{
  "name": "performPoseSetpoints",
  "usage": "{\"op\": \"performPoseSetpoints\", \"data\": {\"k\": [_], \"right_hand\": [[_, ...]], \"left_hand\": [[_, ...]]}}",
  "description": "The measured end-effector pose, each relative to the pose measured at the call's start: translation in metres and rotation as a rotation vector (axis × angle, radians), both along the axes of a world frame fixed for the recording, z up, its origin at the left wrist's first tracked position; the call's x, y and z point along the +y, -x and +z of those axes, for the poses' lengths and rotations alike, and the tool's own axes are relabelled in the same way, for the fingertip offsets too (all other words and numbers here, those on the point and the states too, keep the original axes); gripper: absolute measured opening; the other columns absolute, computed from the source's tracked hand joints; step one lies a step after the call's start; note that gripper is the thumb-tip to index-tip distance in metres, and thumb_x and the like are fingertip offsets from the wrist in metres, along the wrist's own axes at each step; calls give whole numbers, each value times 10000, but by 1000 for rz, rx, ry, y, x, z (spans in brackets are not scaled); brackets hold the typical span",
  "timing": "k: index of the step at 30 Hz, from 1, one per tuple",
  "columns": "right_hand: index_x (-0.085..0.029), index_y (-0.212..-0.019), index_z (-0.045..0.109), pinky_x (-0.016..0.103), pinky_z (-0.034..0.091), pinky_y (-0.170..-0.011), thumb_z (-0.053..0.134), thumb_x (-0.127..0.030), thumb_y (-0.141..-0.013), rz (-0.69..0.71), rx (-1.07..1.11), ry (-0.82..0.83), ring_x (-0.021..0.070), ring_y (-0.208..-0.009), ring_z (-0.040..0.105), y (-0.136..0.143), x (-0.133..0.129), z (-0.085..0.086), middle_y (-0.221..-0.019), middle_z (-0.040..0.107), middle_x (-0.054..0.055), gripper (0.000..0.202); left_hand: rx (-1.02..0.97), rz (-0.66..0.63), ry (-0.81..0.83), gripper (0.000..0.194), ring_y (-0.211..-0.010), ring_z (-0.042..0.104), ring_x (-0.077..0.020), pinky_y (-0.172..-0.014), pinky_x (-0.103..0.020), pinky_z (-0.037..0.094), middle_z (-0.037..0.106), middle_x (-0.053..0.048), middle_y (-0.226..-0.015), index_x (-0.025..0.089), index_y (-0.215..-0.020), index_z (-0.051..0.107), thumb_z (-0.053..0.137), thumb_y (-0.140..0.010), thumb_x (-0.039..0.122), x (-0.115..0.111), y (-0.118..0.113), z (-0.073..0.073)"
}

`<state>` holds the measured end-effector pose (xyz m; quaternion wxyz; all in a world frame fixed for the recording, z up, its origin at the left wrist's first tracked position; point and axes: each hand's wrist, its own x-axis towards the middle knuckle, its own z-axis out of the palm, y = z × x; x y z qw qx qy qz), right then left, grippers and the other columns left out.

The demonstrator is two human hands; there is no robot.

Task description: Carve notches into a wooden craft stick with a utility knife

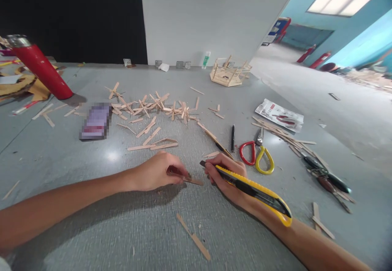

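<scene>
In the head view, my left hand (157, 169) pinches a thin wooden craft stick (194, 181) whose free end points right, low over the grey tabletop. My right hand (225, 173) is closed around a yellow and black utility knife (254, 191). Its short dark blade points up and left, a little apart from the stick. Nearer to me lies a craft stick with a notched edge (196, 240). Beyond my hands several craft sticks (153, 144) lie loose, with a heap of stick pieces (156, 105) behind them.
Scissors with red and yellow handles (260, 154) and a black pen (233, 138) lie beyond my right hand. Farther right are a packet (280, 115) and dark-handled tools (327, 175). A wooden stick frame (229, 72) stands at the back; a red cylinder (43, 68) stands left, near a phone (96, 120).
</scene>
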<state>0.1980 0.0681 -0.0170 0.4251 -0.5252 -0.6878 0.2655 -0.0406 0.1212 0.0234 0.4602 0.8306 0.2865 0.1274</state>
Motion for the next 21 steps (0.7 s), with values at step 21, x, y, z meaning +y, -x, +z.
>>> {"op": "performPoseSetpoints", "data": {"k": [21], "right_hand": [[-227, -685, 493, 218, 426, -506, 524, -368, -960, 185, -12, 283, 85, -408, 512, 16, -6, 12, -468, 580, -56, 311]], "left_hand": [[323, 23, -992, 449, -1327, 461, -342, -1160, -437, 295, 557, -202, -1359, -16, -1331, 511, 474, -942, 205, -79, -5, -38]]}}
